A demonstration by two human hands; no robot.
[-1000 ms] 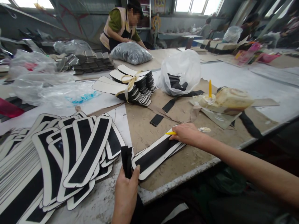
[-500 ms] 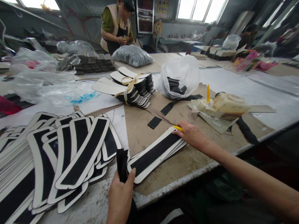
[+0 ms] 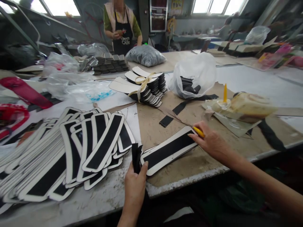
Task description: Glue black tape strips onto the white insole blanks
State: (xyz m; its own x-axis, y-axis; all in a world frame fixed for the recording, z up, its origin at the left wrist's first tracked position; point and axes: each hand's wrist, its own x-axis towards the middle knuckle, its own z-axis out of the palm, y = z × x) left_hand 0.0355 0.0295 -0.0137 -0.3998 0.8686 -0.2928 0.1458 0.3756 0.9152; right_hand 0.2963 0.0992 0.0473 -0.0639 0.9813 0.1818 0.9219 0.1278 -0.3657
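Observation:
A small stack of long white pieces [image 3: 170,150], the top one bearing a black strip, lies on brown paper at the table's front edge. My left hand [image 3: 136,181] is closed around a bunch of black strips [image 3: 136,156], its thumb at the near left end of the stack. At the far right end, my right hand [image 3: 208,138] grips a yellow-handled tool [image 3: 199,131]; the tool's working end cannot be made out. The fingers of that hand touch the top piece. Left of the stack, a large fanned pile of similar pieces [image 3: 101,148] covers the table.
Behind are bundles of pieces tied with a band [image 3: 142,83] and a plastic bag of black strips [image 3: 194,75]. To the right, a stained plastic container [image 3: 253,105] stands near an upright yellow spout [image 3: 225,93]. A co-worker [image 3: 121,28] stands across the table.
The view has swung left, so things sit further right. My right hand has shifted its hold at the stack's far end, and the lower pieces now sit more squarely under the top one.

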